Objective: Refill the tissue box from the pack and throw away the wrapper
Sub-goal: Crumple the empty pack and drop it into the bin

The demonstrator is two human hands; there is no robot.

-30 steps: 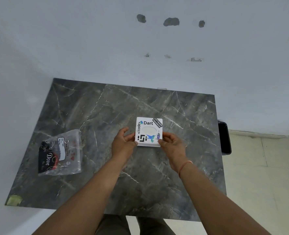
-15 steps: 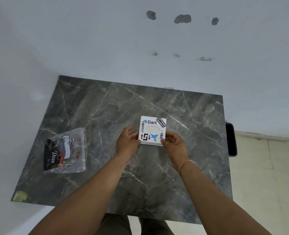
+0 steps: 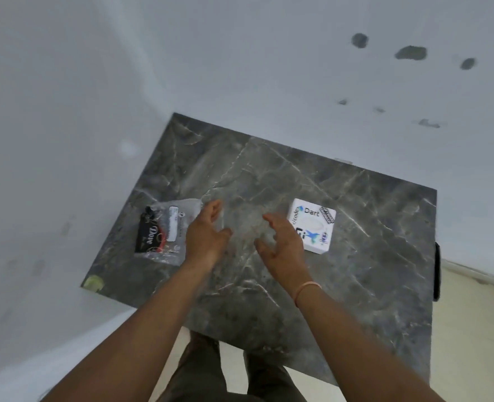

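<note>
Both hands, left (image 3: 203,236) and right (image 3: 283,245), hover with fingers spread and empty between the wrapper (image 3: 164,232) at the bench's (image 3: 370,271) left and the box (image 3: 312,224) at right; the wrapper looks light, crinkly, slippery, best pinched at an edge.

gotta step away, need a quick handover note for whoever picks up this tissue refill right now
Left hand: open, empty, over the wrapper's right edge.
Right hand: open, empty, just left of the tissue box.
Tissue box: flat on the marble table, nobody holding it.
Wrapper: lying at the table's left side.
Whether the box is refilled cannot be told.
Left: throw away the wrapper.
</note>
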